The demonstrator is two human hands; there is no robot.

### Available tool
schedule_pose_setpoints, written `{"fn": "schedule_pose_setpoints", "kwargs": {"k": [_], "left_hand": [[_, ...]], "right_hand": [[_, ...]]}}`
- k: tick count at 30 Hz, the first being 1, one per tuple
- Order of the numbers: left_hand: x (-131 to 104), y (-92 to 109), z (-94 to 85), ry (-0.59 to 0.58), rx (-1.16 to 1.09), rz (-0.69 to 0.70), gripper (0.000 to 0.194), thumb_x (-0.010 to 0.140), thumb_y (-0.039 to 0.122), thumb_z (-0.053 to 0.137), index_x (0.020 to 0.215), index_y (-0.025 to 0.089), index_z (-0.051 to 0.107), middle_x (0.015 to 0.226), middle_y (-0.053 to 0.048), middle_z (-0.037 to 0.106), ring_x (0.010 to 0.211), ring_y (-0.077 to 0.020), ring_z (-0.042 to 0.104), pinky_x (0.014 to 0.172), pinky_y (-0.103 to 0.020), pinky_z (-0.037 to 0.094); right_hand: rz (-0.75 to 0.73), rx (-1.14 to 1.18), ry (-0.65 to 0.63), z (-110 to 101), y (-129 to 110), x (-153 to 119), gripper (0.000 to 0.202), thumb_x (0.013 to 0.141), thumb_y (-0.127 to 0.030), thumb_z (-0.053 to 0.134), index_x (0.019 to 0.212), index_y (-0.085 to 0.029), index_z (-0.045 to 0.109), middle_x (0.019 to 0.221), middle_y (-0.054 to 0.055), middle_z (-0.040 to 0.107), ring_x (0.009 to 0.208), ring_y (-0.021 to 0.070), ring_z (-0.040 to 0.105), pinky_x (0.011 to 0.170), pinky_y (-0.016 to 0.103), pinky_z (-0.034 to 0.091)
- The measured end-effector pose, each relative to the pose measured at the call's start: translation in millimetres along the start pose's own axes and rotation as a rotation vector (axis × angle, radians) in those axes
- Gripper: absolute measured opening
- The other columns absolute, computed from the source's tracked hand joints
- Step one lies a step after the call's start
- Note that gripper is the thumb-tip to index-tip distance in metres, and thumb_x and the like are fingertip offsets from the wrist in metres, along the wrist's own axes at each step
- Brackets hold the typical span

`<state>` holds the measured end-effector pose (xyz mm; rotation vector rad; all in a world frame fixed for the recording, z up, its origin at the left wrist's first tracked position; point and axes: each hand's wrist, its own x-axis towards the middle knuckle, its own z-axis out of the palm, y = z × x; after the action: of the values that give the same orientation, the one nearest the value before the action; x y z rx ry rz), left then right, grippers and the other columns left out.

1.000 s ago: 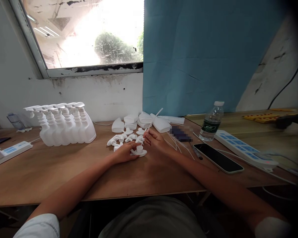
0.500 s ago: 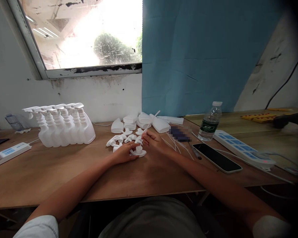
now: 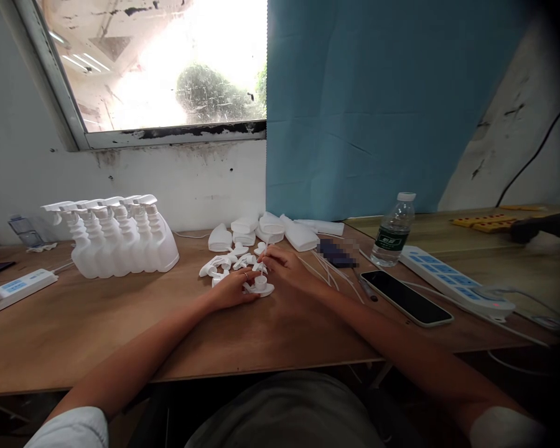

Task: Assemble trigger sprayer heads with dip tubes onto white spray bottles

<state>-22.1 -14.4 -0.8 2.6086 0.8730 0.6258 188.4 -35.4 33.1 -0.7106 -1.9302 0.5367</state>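
My left hand [image 3: 236, 289], with a ring on one finger, grips a white plastic spray head [image 3: 261, 286] low over the table, its round collar facing up. Just above it, my right hand [image 3: 284, 266] pinches a thin white tube, mostly hidden by the fingers and pointing down toward the collar. Whether the tube's end sits inside the collar, I cannot tell. Several loose white spray heads [image 3: 210, 267] lie beyond my hands. Thin white tubes [image 3: 329, 269] are spread to the right of my right hand.
Several white spray bottles [image 3: 121, 242] stand in a row on the left. White hollow plastic pieces [image 3: 301, 235] lie at the back. A phone [image 3: 406, 297], a water bottle [image 3: 392, 233], a screwdriver-like tool [image 3: 366, 287] and a power strip [image 3: 457, 280] are on the right. Another power strip [image 3: 21, 287] is at left.
My right hand has moved down and slightly left, bringing the tube, which stuck up above the fingers before, lower toward the spray head. My left hand stays in place.
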Motion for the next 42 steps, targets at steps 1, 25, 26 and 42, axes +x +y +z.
{"fn": "schedule_pose_setpoints", "kwargs": {"k": [1, 25, 26, 42], "left_hand": [[0.0, 0.6, -0.6, -0.003, -0.004, -0.004, 0.055, 0.078, 0.036, 0.067, 0.13, 0.022, 0.055, 0.11, -0.006, 0.057, 0.088, -0.0171, 0.058, 0.076, -0.028, 0.05], [6.7, 0.6, 1.4, 0.034, -0.181, -0.103, 0.047, 0.071, 0.032, 0.074, 0.115, 0.02, 0.061, 0.09, -0.001, 0.06, 0.074, -0.0135, 0.056, 0.066, -0.026, 0.045], [6.6, 0.9, 0.4, 0.048, -0.25, -0.131, 0.056, 0.07, 0.032, 0.075, 0.122, 0.021, 0.056, 0.088, 0.0, 0.06, 0.068, -0.0111, 0.054, 0.064, -0.024, 0.045], [48.9, -51.3, -59.7, 0.434, -0.129, -0.302, 0.048, 0.087, 0.051, 0.053, 0.118, 0.014, 0.055, 0.101, -0.012, 0.067, 0.087, -0.0206, 0.063, 0.078, -0.033, 0.05]], "right_hand": [[-0.011, -0.051, -0.019, 0.8, -0.2, 0.3, 0.023, 0.092, -0.038, 0.054, 0.08, -0.02, 0.064, 0.083, 0.003, 0.062, 0.078, 0.0172, 0.054, 0.071, 0.03, 0.041], [0.096, -0.141, -0.195, 7.7, 18.3, -9.1, 0.017, 0.087, -0.026, 0.053, 0.072, -0.02, 0.052, 0.066, -0.002, 0.051, 0.063, 0.0137, 0.045, 0.059, 0.026, 0.035], [0.082, -0.153, -0.166, 5.6, 18.9, -11.0, 0.016, 0.09, -0.029, 0.051, 0.077, -0.02, 0.055, 0.07, -0.001, 0.054, 0.065, 0.0145, 0.048, 0.06, 0.027, 0.038], [-0.495, -0.695, -0.129, -31.0, 22.9, -11.1, 0.026, 0.093, -0.018, 0.045, 0.113, -0.02, 0.06, 0.105, 0.012, 0.068, 0.094, 0.0242, 0.061, 0.082, 0.042, 0.049]]}}
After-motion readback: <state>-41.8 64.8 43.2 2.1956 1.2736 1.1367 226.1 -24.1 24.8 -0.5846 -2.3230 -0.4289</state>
